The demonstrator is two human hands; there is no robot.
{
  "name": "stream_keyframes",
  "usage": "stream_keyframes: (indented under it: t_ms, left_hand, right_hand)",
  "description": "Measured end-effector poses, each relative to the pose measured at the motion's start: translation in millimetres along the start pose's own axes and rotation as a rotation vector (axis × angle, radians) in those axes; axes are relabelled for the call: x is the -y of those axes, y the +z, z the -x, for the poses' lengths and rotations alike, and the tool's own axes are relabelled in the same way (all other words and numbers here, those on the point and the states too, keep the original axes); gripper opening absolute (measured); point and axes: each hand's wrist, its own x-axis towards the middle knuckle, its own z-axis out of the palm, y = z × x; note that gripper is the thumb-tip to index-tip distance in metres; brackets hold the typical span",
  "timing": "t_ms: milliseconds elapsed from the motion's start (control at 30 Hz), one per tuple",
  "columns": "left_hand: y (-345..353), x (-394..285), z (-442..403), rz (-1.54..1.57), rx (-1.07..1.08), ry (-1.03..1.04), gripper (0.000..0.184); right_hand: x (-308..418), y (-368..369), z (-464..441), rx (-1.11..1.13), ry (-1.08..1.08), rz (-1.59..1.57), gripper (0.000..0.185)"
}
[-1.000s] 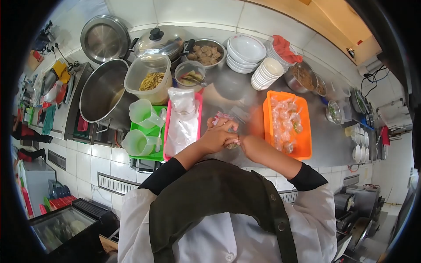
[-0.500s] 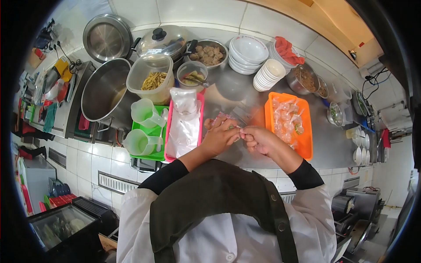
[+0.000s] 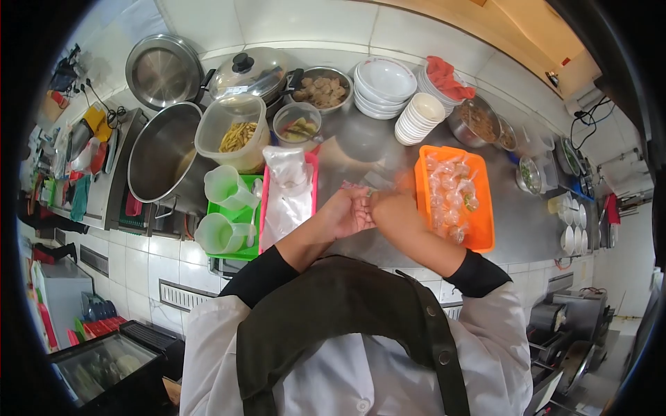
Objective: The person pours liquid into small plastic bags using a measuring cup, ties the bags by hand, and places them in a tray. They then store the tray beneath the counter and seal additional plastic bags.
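My left hand (image 3: 347, 213) and my right hand (image 3: 390, 206) meet over the steel counter. The left palm is partly turned up, its fingers curled. My right hand bends in beside it, with its fingertips mostly hidden. A small pinkish thing, too small to name, shows at the fingertips. To the left of the hands lies a pink tray (image 3: 316, 182) with clear plastic bags (image 3: 288, 204). On the right stands an orange tray (image 3: 489, 232) holding several small tied clear bags (image 3: 454, 197).
Two plastic jugs (image 3: 223, 234) stand on a green tray (image 3: 246, 254). Behind are a large steel pot (image 3: 163, 156), a tub of yellow-green strips (image 3: 238, 136), a bowl of brown pieces (image 3: 320, 91), stacked white bowls (image 3: 383, 80) and cups (image 3: 421, 118). A red cloth (image 3: 449, 78) lies farther right.
My left hand has turned its palm more upward. My right hand has moved up and bent inward over the left fingertips. The camera view has shifted slightly.
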Motion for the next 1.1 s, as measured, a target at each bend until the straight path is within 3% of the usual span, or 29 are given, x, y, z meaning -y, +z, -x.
stream_keyframes:
  t_ms: [100,200,300,367,400,433,500,600,700,800,900,1000,1100]
  left_hand:
    - [-12,2,-18,-0.068,-0.245,0.051,0.032]
    - [8,5,-17,-0.172,-0.39,0.06,0.031]
    - [5,7,-27,-0.129,-0.559,0.096,0.031]
    - [-5,4,-38,-0.154,-0.637,0.111,0.029]
    - [0,0,-40,-0.166,-0.675,0.119,0.029]
    - [5,-3,-41,-0.234,-0.703,0.08,0.027]
    - [17,-10,-44,-0.378,-0.755,0.002,0.025]
    - [11,-27,-49,-0.164,-0.614,0.137,0.019]
    - [42,-36,-46,-0.487,-0.666,0.152,0.013]
    - [96,-47,-22,-0.699,-0.413,0.22,0.011]
    - [120,-63,-11,-1.041,-0.014,0.232,0.017]
    - [177,-66,21,-1.427,0.071,0.176,0.016]
    - [211,-57,51,-1.759,0.073,0.19,0.013]
  right_hand:
    - [17,13,3,0.057,0.079,0.265,0.019]
    - [27,39,6,-0.055,0.232,0.235,0.021]
    - [34,37,0,0.097,0.48,-0.166,0.018]
    - [30,82,0,-0.14,0.648,-0.858,0.014]
    - [29,89,-2,-0.251,0.69,-1.045,0.012]
    - [27,96,-4,-0.375,0.719,-1.229,0.01]
    - [22,100,-6,-0.603,0.719,-1.27,0.007]
    - [9,82,13,-0.2,0.81,-2.344,0.003]
    - [14,70,7,-0.302,0.693,-2.693,0.008]
    - [0,72,4,-0.174,0.319,-3.065,0.01]
    - [-9,63,-11,0.097,-0.187,-3.09,0.01]
    - [-25,46,-32,0.302,-0.601,-2.8,0.008]
    - [-49,15,-27,0.259,0.089,-2.413,0.012]
